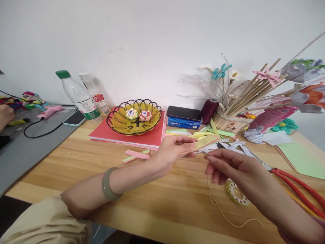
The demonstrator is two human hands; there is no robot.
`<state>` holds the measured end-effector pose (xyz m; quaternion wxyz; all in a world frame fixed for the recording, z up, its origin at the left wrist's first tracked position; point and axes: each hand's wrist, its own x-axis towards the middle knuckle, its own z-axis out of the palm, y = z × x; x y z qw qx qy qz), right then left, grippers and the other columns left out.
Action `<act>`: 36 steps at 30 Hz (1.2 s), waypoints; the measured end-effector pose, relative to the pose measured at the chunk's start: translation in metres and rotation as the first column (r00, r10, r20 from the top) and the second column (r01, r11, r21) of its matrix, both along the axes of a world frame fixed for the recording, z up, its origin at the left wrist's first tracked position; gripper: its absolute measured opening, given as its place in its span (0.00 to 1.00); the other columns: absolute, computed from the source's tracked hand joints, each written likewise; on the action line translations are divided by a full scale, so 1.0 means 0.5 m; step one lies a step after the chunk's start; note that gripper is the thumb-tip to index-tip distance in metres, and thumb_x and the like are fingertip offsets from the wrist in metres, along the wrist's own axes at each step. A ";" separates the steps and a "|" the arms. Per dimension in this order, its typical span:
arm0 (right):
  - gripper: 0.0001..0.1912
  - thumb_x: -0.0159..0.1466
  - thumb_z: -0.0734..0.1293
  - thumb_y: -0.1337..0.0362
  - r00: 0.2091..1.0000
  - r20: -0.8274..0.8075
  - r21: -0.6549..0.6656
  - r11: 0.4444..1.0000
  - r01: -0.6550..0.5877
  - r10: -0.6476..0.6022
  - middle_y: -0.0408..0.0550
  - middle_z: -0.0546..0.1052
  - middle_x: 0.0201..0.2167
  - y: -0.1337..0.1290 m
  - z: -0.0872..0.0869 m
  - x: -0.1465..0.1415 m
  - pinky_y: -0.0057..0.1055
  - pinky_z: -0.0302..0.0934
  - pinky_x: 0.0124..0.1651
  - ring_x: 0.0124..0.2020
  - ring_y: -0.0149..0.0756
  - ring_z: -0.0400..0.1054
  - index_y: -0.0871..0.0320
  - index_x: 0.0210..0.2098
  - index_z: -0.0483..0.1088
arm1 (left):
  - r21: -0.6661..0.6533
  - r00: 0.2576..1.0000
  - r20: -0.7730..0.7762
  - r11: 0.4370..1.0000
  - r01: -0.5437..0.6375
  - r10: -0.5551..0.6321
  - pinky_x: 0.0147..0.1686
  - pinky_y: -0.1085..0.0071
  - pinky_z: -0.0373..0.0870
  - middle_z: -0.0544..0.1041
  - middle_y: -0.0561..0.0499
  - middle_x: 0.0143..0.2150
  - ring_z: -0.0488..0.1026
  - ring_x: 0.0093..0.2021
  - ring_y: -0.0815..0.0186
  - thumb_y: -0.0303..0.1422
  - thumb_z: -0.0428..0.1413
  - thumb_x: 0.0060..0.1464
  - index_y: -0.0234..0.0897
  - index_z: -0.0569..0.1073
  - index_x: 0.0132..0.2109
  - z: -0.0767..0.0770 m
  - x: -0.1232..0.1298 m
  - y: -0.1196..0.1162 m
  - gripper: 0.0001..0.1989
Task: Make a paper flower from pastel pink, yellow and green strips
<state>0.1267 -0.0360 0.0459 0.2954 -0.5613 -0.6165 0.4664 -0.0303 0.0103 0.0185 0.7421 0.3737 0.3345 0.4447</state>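
Observation:
Between the thumb and fingers of my left hand (pixel 177 149) is a stack of folded paper strips (pixel 207 141), yellow on top with pink below. My right hand (pixel 228 166) is just to the right of it, thumb and index finger pinched on a thin thread. A length of pale thread (pixel 223 216) lies curled on the wooden table below my right hand. A roll of clear tape (pixel 237 192) rests beside that hand, partly hidden by it.
Red-handled scissors (pixel 297 184) lie at the right by green paper (pixel 304 156). Behind are paper scraps (pixel 235 146), a tissue pack (pixel 183 122) with a phone, and a yellow basket (pixel 135 127) on red paper. Bottles (pixel 80 98) stand left; another person's hand (pixel 5 115) is far left.

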 end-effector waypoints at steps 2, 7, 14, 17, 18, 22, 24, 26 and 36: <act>0.17 0.56 0.63 0.50 0.997 0.047 0.059 0.996 0.063 -0.066 0.42 0.72 0.17 -0.005 0.010 0.003 0.24 0.57 0.19 0.15 0.26 0.62 0.59 0.24 0.67 | 0.034 0.999 -0.031 0.999 -0.024 0.025 0.32 0.73 0.66 0.73 0.54 0.28 0.69 0.25 0.74 0.28 0.63 0.37 0.31 0.73 0.30 -0.002 0.002 0.001 0.09; 0.17 0.56 0.63 0.51 0.982 0.078 0.159 0.975 0.158 -0.172 0.42 0.72 0.16 -0.008 0.026 -0.014 0.24 0.50 0.15 0.12 0.24 0.58 0.58 0.22 0.68 | 0.097 0.987 -0.149 0.995 -0.037 0.052 0.32 0.73 0.68 0.74 0.52 0.29 0.70 0.26 0.73 0.28 0.60 0.42 0.30 0.73 0.34 -0.010 0.006 -0.003 0.08; 0.18 0.56 0.62 0.50 0.984 -0.096 -0.041 0.988 0.149 -0.153 0.43 0.71 0.15 -0.004 -0.012 -0.043 0.25 0.44 0.15 0.11 0.23 0.53 0.59 0.23 0.68 | 0.129 0.982 -0.183 0.991 -0.028 0.051 0.35 0.72 0.69 0.75 0.53 0.27 0.73 0.29 0.70 0.27 0.58 0.45 0.33 0.74 0.34 -0.015 0.008 -0.016 0.06; 0.18 0.56 0.62 0.50 0.968 -0.167 -0.094 0.981 0.172 -0.186 0.43 0.70 0.14 -0.005 -0.023 -0.042 0.25 0.40 0.16 0.11 0.22 0.51 0.60 0.25 0.67 | 0.160 0.981 -0.186 0.987 -0.021 0.051 0.33 0.72 0.69 0.75 0.54 0.25 0.71 0.27 0.71 0.28 0.58 0.44 0.33 0.74 0.32 -0.014 0.008 -0.017 0.05; 0.18 0.56 0.62 0.50 0.964 -0.188 -0.113 0.979 0.172 -0.191 0.43 0.70 0.14 -0.005 -0.025 -0.043 0.25 0.39 0.16 0.11 0.22 0.50 0.60 0.25 0.67 | 0.174 0.980 -0.190 0.984 -0.030 0.063 0.34 0.72 0.69 0.75 0.54 0.26 0.71 0.27 0.71 0.29 0.58 0.44 0.33 0.74 0.32 -0.013 0.008 -0.018 0.05; 0.18 0.56 0.62 0.50 0.958 -0.217 -0.158 0.975 0.156 -0.189 0.39 0.65 0.10 -0.006 -0.030 -0.048 0.25 0.37 0.16 0.10 0.22 0.47 0.59 0.24 0.66 | 0.220 0.973 -0.201 0.973 -0.071 0.116 0.37 0.71 0.68 0.76 0.51 0.31 0.72 0.34 0.68 0.29 0.60 0.41 0.33 0.75 0.31 -0.014 0.008 -0.018 0.06; 0.18 0.56 0.61 0.48 0.966 -0.185 -0.148 0.977 0.152 -0.178 0.35 0.60 0.07 -0.007 -0.032 -0.048 0.25 0.38 0.17 0.11 0.23 0.45 0.58 0.25 0.66 | 0.209 0.977 -0.189 0.977 -0.054 0.095 0.36 0.72 0.67 0.76 0.52 0.30 0.71 0.33 0.69 0.29 0.60 0.42 0.32 0.75 0.31 -0.014 0.007 -0.018 0.06; 0.19 0.57 0.60 0.47 0.977 -0.137 -0.109 0.983 0.147 -0.161 0.33 0.56 0.06 -0.007 -0.034 -0.044 0.26 0.41 0.19 0.12 0.24 0.44 0.58 0.25 0.66 | 0.183 0.984 -0.172 0.983 -0.021 0.053 0.34 0.74 0.67 0.74 0.53 0.26 0.70 0.29 0.71 0.30 0.59 0.43 0.32 0.74 0.30 -0.012 0.007 -0.018 0.05; 0.20 0.57 0.60 0.46 0.980 0.034 0.042 0.980 0.197 -0.198 0.34 0.55 0.08 -0.011 -0.030 -0.037 0.28 0.46 0.23 0.14 0.27 0.48 0.57 0.24 0.67 | 0.203 0.994 -0.085 0.975 0.091 -0.075 0.35 0.73 0.66 0.73 0.54 0.23 0.69 0.27 0.73 0.29 0.58 0.44 0.31 0.74 0.25 -0.007 0.004 -0.014 0.05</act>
